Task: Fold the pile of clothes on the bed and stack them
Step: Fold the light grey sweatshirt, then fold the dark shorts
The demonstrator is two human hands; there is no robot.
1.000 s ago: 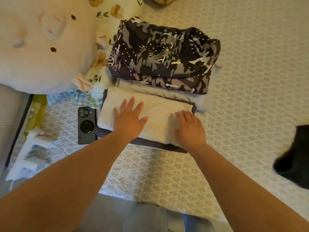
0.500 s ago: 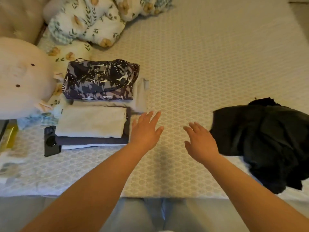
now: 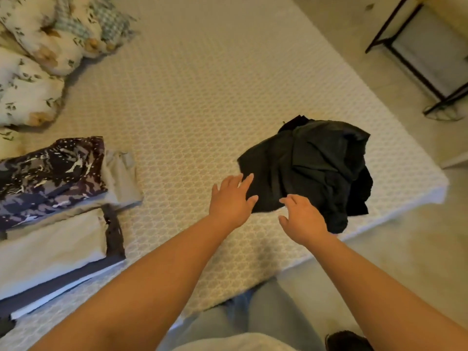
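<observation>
Both our hands have left the folded stack [image 3: 58, 249], now well off to our left, and reach the crumpled black garment [image 3: 311, 168]. Our left hand [image 3: 231, 198] spreads released at its near edge; our right hand [image 3: 302, 216] hovers loosely curled, grasping nothing.

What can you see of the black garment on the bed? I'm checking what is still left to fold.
The crumpled black fabric garment lies unfolded in a loose heap near the right edge of the patterned cream mattress, well apart from the folded stacks at left. It looks soft and matte, with deep creases and overlapping flaps; its type cannot be told. Its near side spills toward the mattress edge. The left hand reaches its near-left corner with spread fingers, and the right hand hovers at its near edge; neither plainly grips it.
</observation>
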